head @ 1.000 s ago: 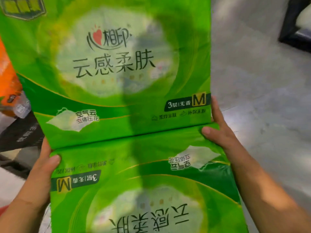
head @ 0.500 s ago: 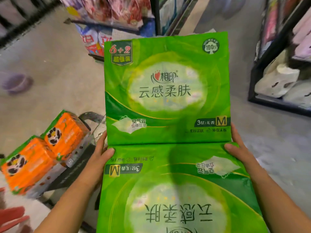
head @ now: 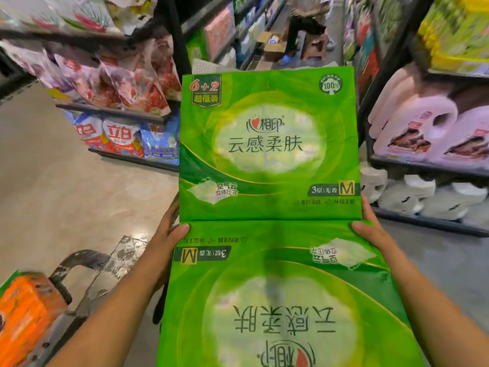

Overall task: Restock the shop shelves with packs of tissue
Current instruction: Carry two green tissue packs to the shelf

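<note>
Two large green tissue packs fill the middle of the head view, held flat and end to end. The far pack (head: 267, 147) reads upright; the near pack (head: 277, 300) reads upside down and runs off the bottom edge. My left hand (head: 164, 239) grips the left side where the two packs meet, thumb on top. My right hand (head: 370, 229) grips the right side at the same seam, thumb on top. Fingers under the packs are hidden.
Shelves (head: 116, 112) with red and blue bags stand at left; a shelf (head: 428, 165) with pink and white roll packs at right. An orange pack (head: 23, 313) lies on a trolley (head: 79, 260) at bottom left. A person (head: 304, 27) sits down the aisle.
The view has lifted from the floor to the aisle. The green packs appear smaller and farther out in front, still held by both hands at the seam.
</note>
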{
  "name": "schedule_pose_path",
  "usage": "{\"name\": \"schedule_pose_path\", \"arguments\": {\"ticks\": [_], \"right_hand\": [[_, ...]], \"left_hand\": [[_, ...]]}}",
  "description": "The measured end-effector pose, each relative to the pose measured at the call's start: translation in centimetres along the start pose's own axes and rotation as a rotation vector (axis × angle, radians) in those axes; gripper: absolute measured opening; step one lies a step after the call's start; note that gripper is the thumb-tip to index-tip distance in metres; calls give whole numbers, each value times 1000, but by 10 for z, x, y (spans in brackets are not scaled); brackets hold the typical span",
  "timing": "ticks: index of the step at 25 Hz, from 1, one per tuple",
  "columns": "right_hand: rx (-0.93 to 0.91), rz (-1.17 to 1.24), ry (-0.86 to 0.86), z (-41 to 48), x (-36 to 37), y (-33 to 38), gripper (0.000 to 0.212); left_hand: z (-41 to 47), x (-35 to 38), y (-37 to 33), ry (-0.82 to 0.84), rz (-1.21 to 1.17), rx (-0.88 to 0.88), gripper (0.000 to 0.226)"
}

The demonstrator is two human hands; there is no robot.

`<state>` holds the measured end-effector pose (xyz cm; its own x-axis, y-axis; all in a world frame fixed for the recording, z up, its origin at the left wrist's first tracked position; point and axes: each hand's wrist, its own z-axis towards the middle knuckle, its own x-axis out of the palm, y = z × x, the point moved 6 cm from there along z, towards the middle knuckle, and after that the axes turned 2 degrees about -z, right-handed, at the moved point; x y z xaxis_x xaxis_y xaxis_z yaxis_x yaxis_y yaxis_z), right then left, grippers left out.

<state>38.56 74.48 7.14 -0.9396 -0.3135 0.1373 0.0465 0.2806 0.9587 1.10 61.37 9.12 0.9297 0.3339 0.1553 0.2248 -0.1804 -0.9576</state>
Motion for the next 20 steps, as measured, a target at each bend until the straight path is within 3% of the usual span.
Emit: {"name": "schedule_pose_path", "arguments": {"ticks": [3,5,9,10,13,14,17,20], "right_hand": [[-20,-28,-105,63,-30,26,77],[-13,-35,-125,113,-43,43,87],[4,-3,-177,215,-75,67,83],[0,24,-191,241,-83,73,83],[25,20,-210,320,-106,93,78],[25,26,-222,352,-116,102,78],[-22,40,-229,445,-143,129,88],[-21,37,-198,546,-172,158,79]], "left_hand": [[106,27,-16,46,62,11,114],[192,41,-21,88,114,-12,92],[332,67,-38,159,119,-62,58],[366,78,-48,189,140,-34,63],[466,112,-80,175,244,-12,132],[497,124,-89,174,240,-17,138],[579,154,-99,183,191,-15,110],[662,181,-113,129,120,-57,106]]}}
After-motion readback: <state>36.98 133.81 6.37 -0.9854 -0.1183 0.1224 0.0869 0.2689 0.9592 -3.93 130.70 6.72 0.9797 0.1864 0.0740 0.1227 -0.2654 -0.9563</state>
